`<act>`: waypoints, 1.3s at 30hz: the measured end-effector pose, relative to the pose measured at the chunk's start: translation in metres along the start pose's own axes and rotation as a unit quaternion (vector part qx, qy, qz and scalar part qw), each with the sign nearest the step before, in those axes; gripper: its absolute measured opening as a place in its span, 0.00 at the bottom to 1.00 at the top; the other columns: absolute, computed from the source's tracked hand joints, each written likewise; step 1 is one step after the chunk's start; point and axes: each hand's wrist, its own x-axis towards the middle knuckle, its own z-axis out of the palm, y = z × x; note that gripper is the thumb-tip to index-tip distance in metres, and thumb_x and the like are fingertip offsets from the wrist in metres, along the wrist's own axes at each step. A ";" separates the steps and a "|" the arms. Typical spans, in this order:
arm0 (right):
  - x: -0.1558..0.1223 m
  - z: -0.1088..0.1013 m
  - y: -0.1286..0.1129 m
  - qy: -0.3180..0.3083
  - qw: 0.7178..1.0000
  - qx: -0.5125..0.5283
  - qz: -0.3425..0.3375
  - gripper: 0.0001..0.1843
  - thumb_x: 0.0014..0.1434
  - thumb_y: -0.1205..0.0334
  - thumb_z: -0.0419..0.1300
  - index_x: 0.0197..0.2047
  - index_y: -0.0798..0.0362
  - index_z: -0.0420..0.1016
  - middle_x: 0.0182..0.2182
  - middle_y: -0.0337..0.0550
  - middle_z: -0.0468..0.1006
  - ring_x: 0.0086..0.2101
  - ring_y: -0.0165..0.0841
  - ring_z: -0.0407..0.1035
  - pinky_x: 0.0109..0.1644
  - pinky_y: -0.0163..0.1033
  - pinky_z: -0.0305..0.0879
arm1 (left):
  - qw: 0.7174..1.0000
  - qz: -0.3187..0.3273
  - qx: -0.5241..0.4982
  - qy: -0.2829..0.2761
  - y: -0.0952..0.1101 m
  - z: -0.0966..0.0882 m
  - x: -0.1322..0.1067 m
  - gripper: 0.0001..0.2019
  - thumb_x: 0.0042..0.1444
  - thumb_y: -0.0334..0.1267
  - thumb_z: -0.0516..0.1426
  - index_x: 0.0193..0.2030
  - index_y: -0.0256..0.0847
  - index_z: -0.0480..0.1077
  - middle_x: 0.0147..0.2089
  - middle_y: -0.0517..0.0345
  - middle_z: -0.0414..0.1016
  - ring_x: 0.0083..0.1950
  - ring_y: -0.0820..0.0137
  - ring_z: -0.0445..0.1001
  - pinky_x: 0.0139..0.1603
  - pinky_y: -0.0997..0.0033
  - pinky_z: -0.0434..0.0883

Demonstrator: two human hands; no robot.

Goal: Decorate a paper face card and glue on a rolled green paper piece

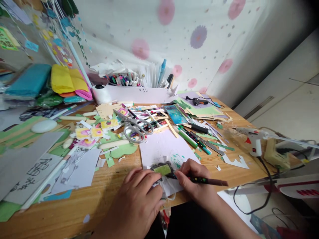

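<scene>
A dark marker (209, 181) with a patterned barrel is pinched in my right hand (195, 177), its tip end pointing left. Beneath that tip lies a small craft piece (162, 170), a green rectangle with a dark scalloped border. My left hand (143, 191) holds the piece from the left, fingers close together and partly covering it. A whitish loop of string or strip hangs below it, its material unclear. Under both is a white paper sheet (161, 146) with green marker strokes on it, near the table's front edge.
Grey-handled scissors (134, 127), a phone (175, 114) and several markers (188, 137) lie beyond the sheet. A craft knife (209, 144) is to their right. A glue gun (254, 139) with a cable sits at the right edge. Paper scraps cover the wooden table (112, 196) on the left.
</scene>
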 end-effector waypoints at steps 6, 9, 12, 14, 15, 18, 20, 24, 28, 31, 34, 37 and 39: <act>0.001 0.000 0.001 -0.006 1.000 0.006 0.001 0.16 0.58 0.61 0.60 0.23 0.50 0.59 0.18 0.33 0.64 0.20 0.27 0.57 0.23 0.32 0.54 | 1.000 -0.007 -0.012 -0.002 0.001 -0.001 -0.001 0.05 0.54 0.29 0.59 0.35 0.43 0.70 0.47 0.60 0.78 0.48 0.59 0.72 0.52 0.47 0.68; 0.001 0.000 0.001 0.000 1.000 0.002 -0.004 0.17 0.58 0.61 0.60 0.22 0.50 0.58 0.17 0.32 0.63 0.20 0.27 0.56 0.23 0.32 0.54 | 1.000 -0.004 -0.013 -0.004 0.001 -0.001 0.000 0.05 0.54 0.29 0.59 0.35 0.43 0.70 0.47 0.60 0.78 0.49 0.58 0.72 0.51 0.47 0.68; 0.002 0.000 0.000 0.007 1.000 -0.001 -0.007 0.16 0.58 0.60 0.60 0.22 0.50 0.59 0.17 0.33 0.64 0.20 0.27 0.56 0.22 0.32 0.53 | 1.000 -0.005 -0.012 -0.003 0.001 -0.001 0.000 0.06 0.54 0.28 0.58 0.35 0.43 0.70 0.46 0.60 0.78 0.48 0.59 0.72 0.50 0.47 0.69; 0.002 0.000 -0.001 0.002 1.000 -0.005 -0.006 0.16 0.57 0.61 0.61 0.22 0.50 0.59 0.17 0.33 0.64 0.20 0.27 0.57 0.22 0.32 0.53 | 1.000 -0.002 -0.014 0.005 0.001 -0.001 0.001 0.05 0.54 0.28 0.58 0.35 0.43 0.70 0.46 0.60 0.78 0.47 0.59 0.72 0.50 0.48 0.69; 0.003 0.000 -0.001 0.001 1.000 -0.002 -0.003 0.16 0.57 0.61 0.60 0.22 0.50 0.59 0.17 0.33 0.64 0.20 0.27 0.57 0.22 0.32 0.53 | 1.000 0.001 -0.015 0.010 0.001 -0.001 0.001 0.05 0.55 0.28 0.58 0.35 0.43 0.70 0.45 0.60 0.78 0.46 0.59 0.72 0.49 0.48 0.69; 0.003 0.000 0.000 0.000 1.000 0.008 0.001 0.16 0.57 0.61 0.60 0.23 0.50 0.60 0.18 0.33 0.64 0.20 0.27 0.57 0.23 0.33 0.54 | 1.000 0.005 -0.017 0.021 0.000 -0.001 0.002 0.05 0.55 0.28 0.57 0.34 0.43 0.70 0.45 0.60 0.78 0.46 0.59 0.72 0.49 0.49 0.69; 0.003 0.000 0.001 -0.001 1.000 0.013 -0.003 0.16 0.57 0.61 0.60 0.22 0.50 0.59 0.18 0.33 0.64 0.20 0.27 0.57 0.23 0.33 0.54 | 1.000 0.006 -0.015 0.023 -0.001 -0.001 0.002 0.05 0.54 0.28 0.57 0.34 0.43 0.70 0.45 0.60 0.78 0.47 0.59 0.72 0.49 0.49 0.69; 0.001 0.000 0.001 0.003 1.000 0.030 -0.006 0.16 0.57 0.63 0.60 0.22 0.50 0.59 0.17 0.32 0.63 0.20 0.26 0.56 0.23 0.32 0.54 | 1.000 0.009 -0.011 0.026 -0.002 0.000 0.002 0.06 0.54 0.28 0.56 0.34 0.43 0.70 0.46 0.59 0.78 0.47 0.59 0.72 0.49 0.51 0.69; 0.001 0.000 0.000 -0.013 0.999 0.030 0.003 0.15 0.57 0.63 0.61 0.22 0.51 0.60 0.18 0.33 0.65 0.21 0.26 0.57 0.24 0.32 0.54 | 0.999 0.012 -0.012 0.028 -0.002 -0.001 0.002 0.06 0.55 0.28 0.55 0.34 0.43 0.71 0.45 0.59 0.78 0.46 0.60 0.72 0.48 0.53 0.69; 0.002 0.000 -0.001 -0.011 1.000 0.026 0.009 0.15 0.57 0.63 0.61 0.22 0.51 0.61 0.18 0.33 0.65 0.21 0.26 0.57 0.24 0.32 0.54 | 0.999 0.017 -0.012 0.028 -0.001 -0.001 0.003 0.07 0.56 0.28 0.54 0.34 0.43 0.71 0.45 0.59 0.79 0.46 0.60 0.72 0.47 0.54 0.68; 0.003 0.000 -0.002 -0.013 1.000 0.024 0.010 0.16 0.57 0.63 0.62 0.22 0.51 0.61 0.18 0.33 0.65 0.21 0.26 0.58 0.24 0.32 0.55 | 0.999 0.014 -0.012 0.026 0.000 -0.001 0.003 0.07 0.56 0.28 0.54 0.33 0.43 0.71 0.45 0.58 0.79 0.46 0.60 0.72 0.48 0.53 0.68; 0.002 0.000 -0.001 -0.013 1.000 0.026 0.010 0.15 0.58 0.62 0.61 0.23 0.51 0.61 0.18 0.33 0.66 0.21 0.26 0.58 0.24 0.32 0.55 | 1.000 0.011 -0.012 0.024 0.001 -0.001 0.004 0.07 0.56 0.28 0.54 0.33 0.43 0.71 0.45 0.59 0.79 0.46 0.60 0.72 0.48 0.54 0.67; 0.002 0.000 -0.001 -0.016 1.000 0.021 0.009 0.15 0.58 0.62 0.61 0.23 0.51 0.61 0.18 0.33 0.66 0.21 0.27 0.59 0.24 0.32 0.55 | 1.000 0.009 -0.010 0.026 0.000 -0.001 0.004 0.07 0.57 0.29 0.54 0.33 0.43 0.71 0.45 0.59 0.79 0.47 0.60 0.72 0.48 0.54 0.67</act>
